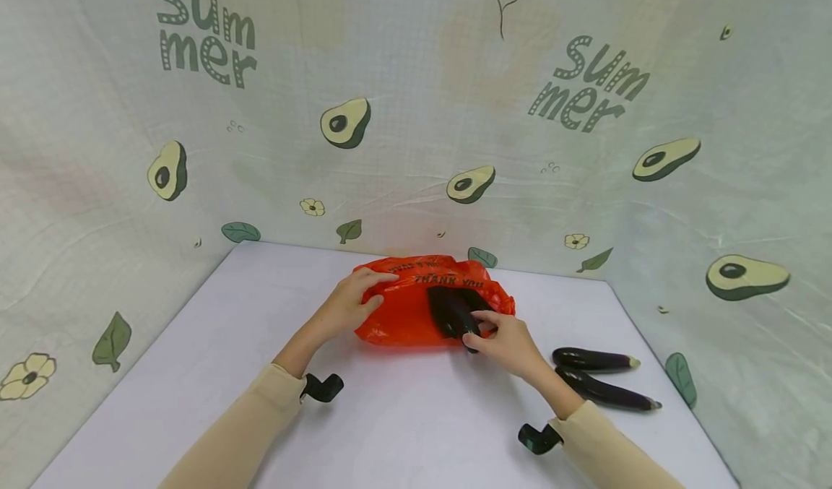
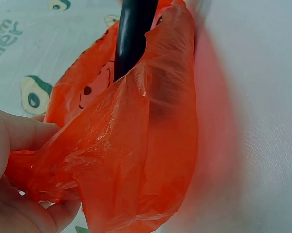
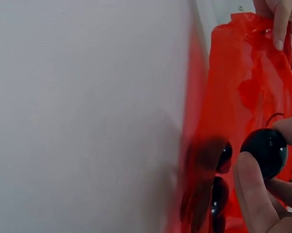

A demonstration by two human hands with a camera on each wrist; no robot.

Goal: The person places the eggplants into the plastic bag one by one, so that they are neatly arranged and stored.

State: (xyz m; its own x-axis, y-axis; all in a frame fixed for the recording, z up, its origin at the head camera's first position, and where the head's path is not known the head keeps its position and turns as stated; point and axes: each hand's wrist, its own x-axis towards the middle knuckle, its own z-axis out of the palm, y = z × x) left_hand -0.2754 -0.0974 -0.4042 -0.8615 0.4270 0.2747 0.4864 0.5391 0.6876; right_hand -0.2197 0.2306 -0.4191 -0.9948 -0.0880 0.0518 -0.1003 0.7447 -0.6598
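Note:
A red plastic bag (image 1: 399, 319) printed with "THANK YOU" lies on its side, its mouth spread open. The left hand (image 1: 351, 305) grips its left part; in the left wrist view, thumb and fingers pinch the crumpled plastic (image 2: 121, 145). At the mouth, the right hand (image 1: 510, 344) holds a dark, glossy eggplant (image 1: 455, 314) by its near end. Seen from the right wrist, that eggplant's round end (image 3: 266, 151) sits between thumb and fingers. Other dark, shiny eggplants (image 3: 219, 196) show within the bag; its far inside is hidden.
Two more eggplants (image 1: 594, 360) (image 1: 607, 390) lie side by side on the white table (image 1: 416, 431), right of the right hand. A cloth printed with avocados (image 1: 416, 149) stands around the back and sides. Each wrist carries a black camera mount (image 1: 323, 387).

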